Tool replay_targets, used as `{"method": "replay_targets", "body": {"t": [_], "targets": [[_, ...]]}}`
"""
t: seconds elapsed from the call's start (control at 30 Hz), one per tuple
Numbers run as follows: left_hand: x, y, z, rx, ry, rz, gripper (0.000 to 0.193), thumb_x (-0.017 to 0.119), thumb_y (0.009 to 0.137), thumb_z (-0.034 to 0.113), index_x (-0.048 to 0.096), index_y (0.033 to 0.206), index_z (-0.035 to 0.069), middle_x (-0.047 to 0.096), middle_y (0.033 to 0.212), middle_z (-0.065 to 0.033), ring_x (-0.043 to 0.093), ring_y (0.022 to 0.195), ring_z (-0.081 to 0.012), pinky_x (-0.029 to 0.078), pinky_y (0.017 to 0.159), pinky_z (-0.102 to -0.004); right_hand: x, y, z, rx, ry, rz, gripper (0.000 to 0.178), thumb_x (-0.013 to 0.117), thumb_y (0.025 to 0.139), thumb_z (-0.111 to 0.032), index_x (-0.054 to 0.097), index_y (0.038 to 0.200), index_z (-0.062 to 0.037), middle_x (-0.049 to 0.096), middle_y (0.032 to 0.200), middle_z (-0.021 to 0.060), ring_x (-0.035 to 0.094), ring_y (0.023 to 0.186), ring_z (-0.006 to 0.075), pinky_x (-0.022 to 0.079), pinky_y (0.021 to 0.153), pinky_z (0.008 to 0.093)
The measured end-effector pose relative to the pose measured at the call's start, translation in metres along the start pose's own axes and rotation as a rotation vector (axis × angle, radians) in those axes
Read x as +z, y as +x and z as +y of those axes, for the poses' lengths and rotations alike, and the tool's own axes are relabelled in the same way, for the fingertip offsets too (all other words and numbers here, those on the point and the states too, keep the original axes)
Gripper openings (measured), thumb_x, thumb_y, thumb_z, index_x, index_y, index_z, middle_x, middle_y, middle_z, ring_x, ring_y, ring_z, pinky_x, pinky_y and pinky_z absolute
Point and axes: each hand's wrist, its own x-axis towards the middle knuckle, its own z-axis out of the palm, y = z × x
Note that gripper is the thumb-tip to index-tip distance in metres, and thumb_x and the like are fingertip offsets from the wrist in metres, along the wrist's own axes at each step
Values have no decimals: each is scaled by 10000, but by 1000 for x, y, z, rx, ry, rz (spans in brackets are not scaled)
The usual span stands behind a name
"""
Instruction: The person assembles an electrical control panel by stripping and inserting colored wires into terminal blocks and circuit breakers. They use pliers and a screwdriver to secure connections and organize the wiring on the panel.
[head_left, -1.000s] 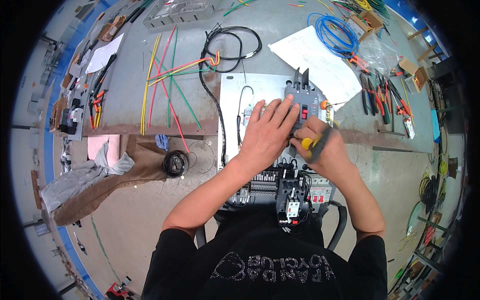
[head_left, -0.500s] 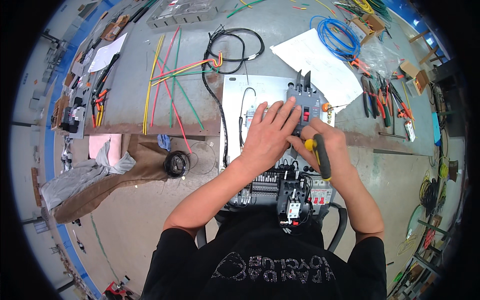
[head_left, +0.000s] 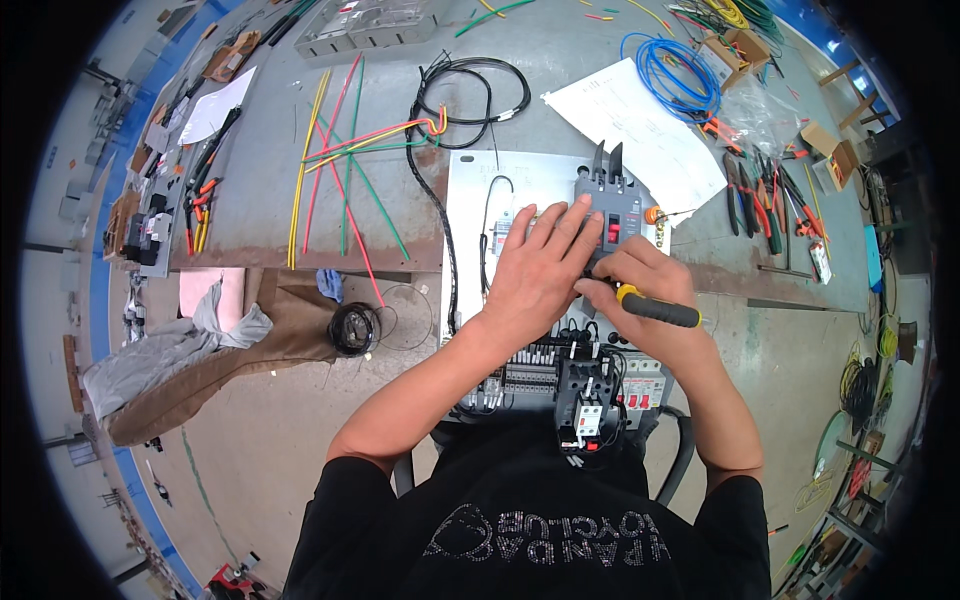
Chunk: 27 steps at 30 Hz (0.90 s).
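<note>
A dark grey circuit breaker [head_left: 622, 212] with a red toggle stands on a white metal mounting plate [head_left: 470, 190], its dark prongs pointing to the far side. My left hand [head_left: 545, 262] lies over the breaker's left side with fingers stretched out. In my right hand [head_left: 650, 290], closed at the breaker's near end, is a screwdriver [head_left: 660, 308] with a black and yellow handle. Its tip is hidden by the fingers. Nearer my body, a black contactor [head_left: 583, 385], a terminal strip [head_left: 530, 375] and small breakers with red levers [head_left: 643, 392] sit on the same plate.
Coiled black cable [head_left: 490, 70] and loose coloured wires [head_left: 345, 160] lie left of the plate. To the right are a paper sheet [head_left: 640, 130], a blue wire coil [head_left: 678, 78] and pliers [head_left: 740, 195]. A stool with clothing [head_left: 270, 320] stands at the lower left.
The screwdriver handle has turned from pointing toward my body to pointing right, as my right hand rotates slightly. My left hand stays on the breaker.
</note>
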Motion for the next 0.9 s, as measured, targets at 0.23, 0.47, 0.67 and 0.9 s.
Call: {"method": "replay_targets", "body": {"t": [0.23, 0.47, 0.67, 0.9], "targets": [[0, -1, 1, -8, -20, -13, 804, 825, 786, 169, 535, 1527, 60, 466, 1634, -155, 496, 1437, -337, 350, 1213, -549, 2, 3, 2, -44, -241, -17, 311, 902, 823, -242, 644, 783, -75, 570, 757, 84, 646, 637, 288, 518, 539, 402], [-1, 0, 1, -10, -22, -2, 818, 833, 770, 149, 531, 1526, 63, 465, 1627, -162, 497, 1425, -333, 353, 1204, -547, 0, 1, 8, -23, -5, -70, 165, 802, 854, -27, 669, 951, -38, 629, 903, 117, 656, 728, 356, 548, 668, 439], [0, -1, 0, 3, 7, -8, 848, 844, 758, 154, 517, 1533, 47, 459, 1629, -172, 494, 1423, -345, 350, 1207, -554, 6, -5, 1, 182, 228, -45, 129, 765, 864, 11, 675, 948, -30, 641, 876, 130, 664, 763, 358, 543, 698, 425], [-1, -2, 0, 7, -24, 1, 843, 840, 765, 145, 514, 1535, 35, 445, 1638, -179, 479, 1433, -366, 344, 1209, -555, 5, 3, -1, 5, -89, 54, 219, 880, 834, -168, 687, 835, -64, 601, 773, 88, 631, 644, 311, 508, 582, 431]]}}
